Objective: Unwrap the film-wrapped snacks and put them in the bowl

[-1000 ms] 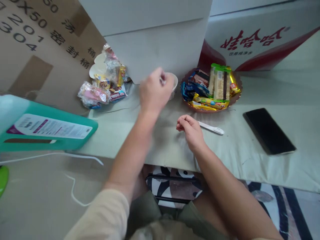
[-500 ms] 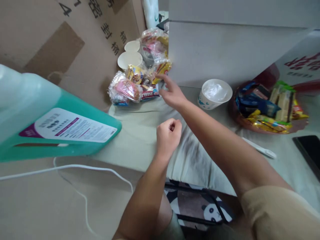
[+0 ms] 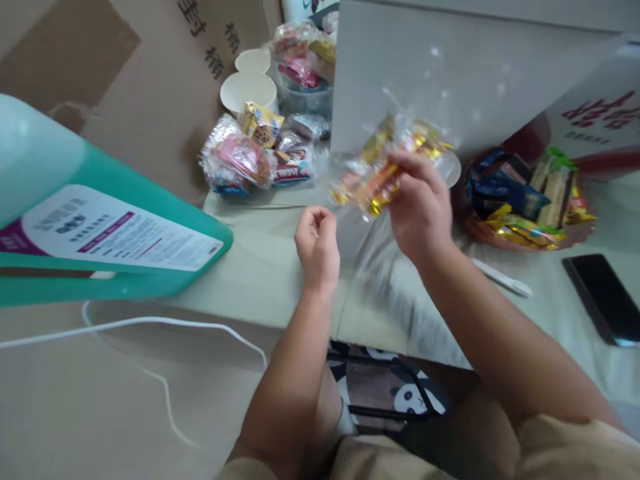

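My right hand (image 3: 420, 203) grips several gold and yellow wrapped snacks in clear plastic (image 3: 385, 170), lifted in front of the grey panel and blurred by motion. Lower and to the left, my left hand (image 3: 319, 247) is curled into a loose fist over the table edge, with nothing showing in it. Behind it lie a pink snack in clear wrap (image 3: 243, 157), a yellow cookie packet (image 3: 263, 123) and a dark red snack packet (image 3: 291, 165). A white paper cup (image 3: 453, 170) is mostly hidden behind my right hand and the snacks.
A large jug of green liquid (image 3: 130, 220) stands at left before a cardboard box (image 3: 165, 87). The grey panel (image 3: 450, 73) rises behind. At right are a snack basket (image 3: 575, 237), a white stick-like object (image 3: 503, 277) and a phone (image 3: 603, 297). White paper cups (image 3: 247, 90) stand at the back.
My right hand has gone from the snack pile to the right and up, now gripping gold-wrapped snacks in clear plastic. My left fist stays low. The view has shifted slightly.
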`<state>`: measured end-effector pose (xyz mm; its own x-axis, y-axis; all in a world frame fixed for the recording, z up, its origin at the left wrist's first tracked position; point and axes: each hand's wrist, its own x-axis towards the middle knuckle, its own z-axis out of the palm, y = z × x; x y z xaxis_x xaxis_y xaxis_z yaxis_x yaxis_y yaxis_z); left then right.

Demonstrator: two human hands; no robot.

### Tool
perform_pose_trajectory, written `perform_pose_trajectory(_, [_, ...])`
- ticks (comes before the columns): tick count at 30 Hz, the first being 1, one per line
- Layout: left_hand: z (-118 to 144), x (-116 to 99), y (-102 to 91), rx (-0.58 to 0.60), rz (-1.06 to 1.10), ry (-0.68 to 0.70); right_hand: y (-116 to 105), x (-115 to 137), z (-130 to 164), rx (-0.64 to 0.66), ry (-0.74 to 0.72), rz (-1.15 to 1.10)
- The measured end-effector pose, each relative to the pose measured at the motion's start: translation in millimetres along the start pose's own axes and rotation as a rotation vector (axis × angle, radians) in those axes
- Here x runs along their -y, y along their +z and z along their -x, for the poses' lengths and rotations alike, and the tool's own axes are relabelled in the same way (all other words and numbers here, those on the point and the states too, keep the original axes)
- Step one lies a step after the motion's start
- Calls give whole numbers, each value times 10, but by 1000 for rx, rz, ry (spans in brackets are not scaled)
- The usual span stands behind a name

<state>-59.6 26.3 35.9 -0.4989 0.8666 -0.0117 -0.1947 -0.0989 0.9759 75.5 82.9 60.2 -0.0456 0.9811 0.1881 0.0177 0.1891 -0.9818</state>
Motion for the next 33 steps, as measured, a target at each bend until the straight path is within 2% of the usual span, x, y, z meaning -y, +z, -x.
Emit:
perform_pose_trajectory(1, [31, 50, 22, 91, 28, -69, -201, 55, 239, -52, 23, -48])
perform_pose_trajectory(2, [76, 98, 49, 237, 50, -153, -385, 90, 459, -96, 55, -88])
perform_pose_trajectory(4, [198, 187, 120, 623, 61, -290, -680, 100, 815, -190, 111, -169])
perform_pose_trajectory(6, [339, 264, 213, 955, 49, -324, -875, 47, 1040, -260, 174, -242])
perform_pose_trajectory(7, [405, 299, 264, 1049, 40, -304, -942, 8, 1107, -285, 205, -271])
perform_pose_trajectory(8, [464, 333, 316, 1095, 28, -271, -996, -31, 1150, -301, 234, -293])
perform_pose_trajectory(11, [576, 425, 457, 1057, -20, -157, -1117, -123, 1202, -259, 300, -300])
perform_pose_trajectory(16, [644, 535, 615, 994, -108, -180, -1264, -184, 1276, 39, 279, -89])
perform_pose_trajectory(18, [667, 565, 666, 953, -159, -137, -1313, -195, 1318, 117, 243, 27])
perform_pose_trajectory(20, [680, 587, 709, 905, -196, -75, -1379, -201, 1356, 140, 208, 83])
perform_pose_trajectory(22, [679, 597, 736, 839, -214, -49, -1473, -211, 1384, 90, 182, 54])
perform_pose_trajectory(25, [665, 590, 750, 723, -184, -100, -1622, -255, 1397, 5, 159, -20])
perform_pose_trajectory(28, [675, 572, 756, 696, -105, -204, -1674, -329, 1371, 114, 133, 34])
perform_pose_trajectory(30, [700, 561, 762, 731, -82, -257, -1642, -374, 1337, 180, 116, 75])
perform_pose_trajectory(33, [736, 541, 757, 853, -88, -335, -1561, -413, 1281, 153, 91, 75])
